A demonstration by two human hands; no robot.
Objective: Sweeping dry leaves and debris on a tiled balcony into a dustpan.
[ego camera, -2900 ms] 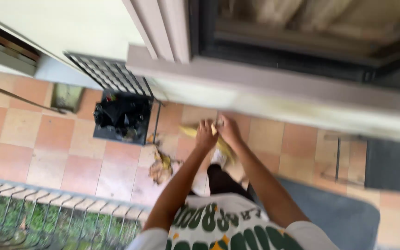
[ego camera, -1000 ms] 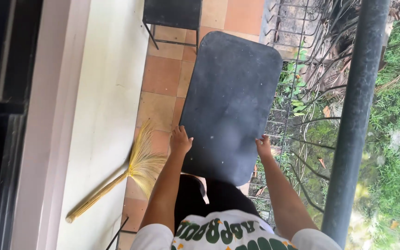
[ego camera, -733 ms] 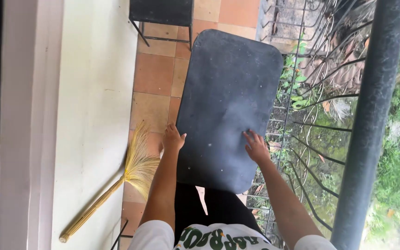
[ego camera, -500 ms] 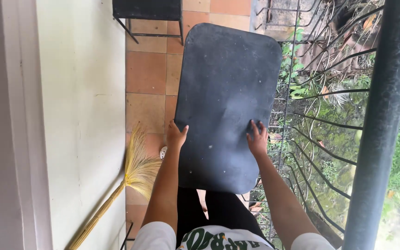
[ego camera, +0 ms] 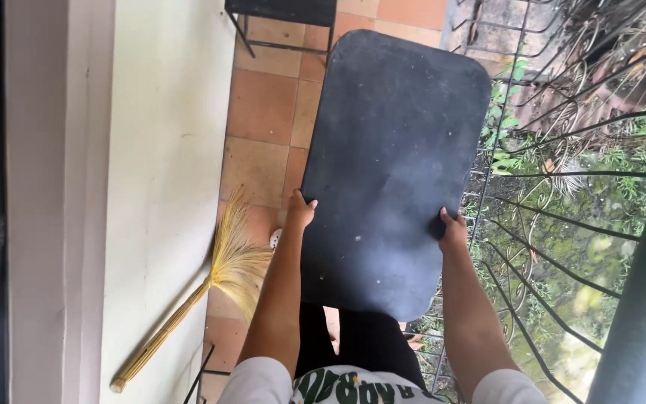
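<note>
- Nearest, at the bottom of the frame, both forearms reach up from a white printed shirt.
- The left hand [ego camera: 300, 211] is closed on the left long edge of the dark grey, rounded-corner rubber mat [ego camera: 394, 164], thumb on top.
- The right hand [ego camera: 452, 230] clamps the opposite long edge, a little lower in the frame; both hands sit equally close to it.
- The mat is held up in the centre of the frame; its long axis runs away from the grip toward the top, most of its length beyond the hands.
- Lower left, a straw-yellow grass broom [ego camera: 211, 288] leans by the cream wall [ego camera: 166, 150].
- Right, a black wrought-iron railing [ego camera: 532, 224] stands just beside the mat, above terracotta floor tiles [ego camera: 263, 127].
</note>
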